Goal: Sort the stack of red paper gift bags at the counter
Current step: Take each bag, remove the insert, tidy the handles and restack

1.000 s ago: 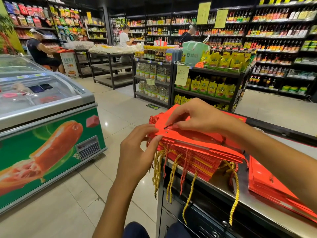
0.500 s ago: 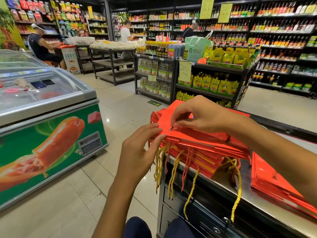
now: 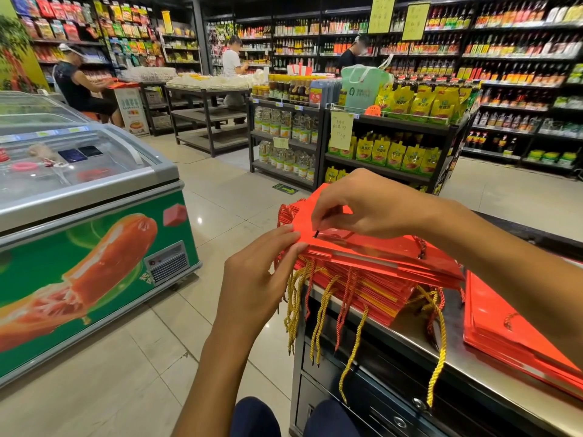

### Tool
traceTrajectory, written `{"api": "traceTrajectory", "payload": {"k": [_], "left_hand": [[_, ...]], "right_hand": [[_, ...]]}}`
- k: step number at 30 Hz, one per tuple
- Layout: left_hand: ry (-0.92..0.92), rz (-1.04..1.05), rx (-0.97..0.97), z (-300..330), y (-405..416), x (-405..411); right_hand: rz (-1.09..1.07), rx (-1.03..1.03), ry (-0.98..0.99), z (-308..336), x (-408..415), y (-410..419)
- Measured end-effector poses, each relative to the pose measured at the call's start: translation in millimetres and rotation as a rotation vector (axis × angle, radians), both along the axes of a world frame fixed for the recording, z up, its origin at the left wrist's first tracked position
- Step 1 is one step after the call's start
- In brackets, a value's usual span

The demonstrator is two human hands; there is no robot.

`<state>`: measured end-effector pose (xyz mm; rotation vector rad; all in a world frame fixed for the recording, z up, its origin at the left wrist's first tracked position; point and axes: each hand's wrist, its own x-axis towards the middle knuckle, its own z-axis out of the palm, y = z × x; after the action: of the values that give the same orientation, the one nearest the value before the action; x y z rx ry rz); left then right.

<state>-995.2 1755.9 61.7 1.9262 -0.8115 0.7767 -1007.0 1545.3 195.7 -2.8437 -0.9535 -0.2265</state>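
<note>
A thick stack of flat red paper gift bags [image 3: 372, 275] lies on the steel counter [image 3: 416, 339], with yellow and red cord handles hanging over the counter's left edge. My right hand [image 3: 369, 206] is above the stack and pinches the near-left part of the top red bag [image 3: 378, 247], lifting it slightly. My left hand [image 3: 262, 272] holds the stack's left edge, fingertips at the corner of the top bags. A second, lower pile of red bags [image 3: 511, 335] lies on the counter to the right, partly hidden by my right forearm.
A chest freezer [image 3: 91, 234] with a sausage picture stands across the tiled aisle on the left. Shelving racks [image 3: 362, 140] of bottles and yellow pouches stand beyond the counter. Three people are at the back of the shop. Drawers sit under the counter.
My right hand's fingers have curled tighter into a pinch on the top bag and raised its edge a little. My left hand has stayed at the stack's left edge.
</note>
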Motion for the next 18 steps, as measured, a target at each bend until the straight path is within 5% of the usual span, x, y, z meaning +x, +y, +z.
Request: {"api": "traceTrajectory", "payload": {"k": [12, 18], "left_hand": [[-0.06, 0.072, -0.196, 7.6, -12.3, -4.5], [0.084, 0.125, -0.348, 23.3, -26.5, -16.3]], "right_hand": [[-0.027, 0.028, 0.031, 2.5, -15.4, 10.6], [-0.059, 0.153, 0.028, -0.9, -19.1, 5.2]]}}
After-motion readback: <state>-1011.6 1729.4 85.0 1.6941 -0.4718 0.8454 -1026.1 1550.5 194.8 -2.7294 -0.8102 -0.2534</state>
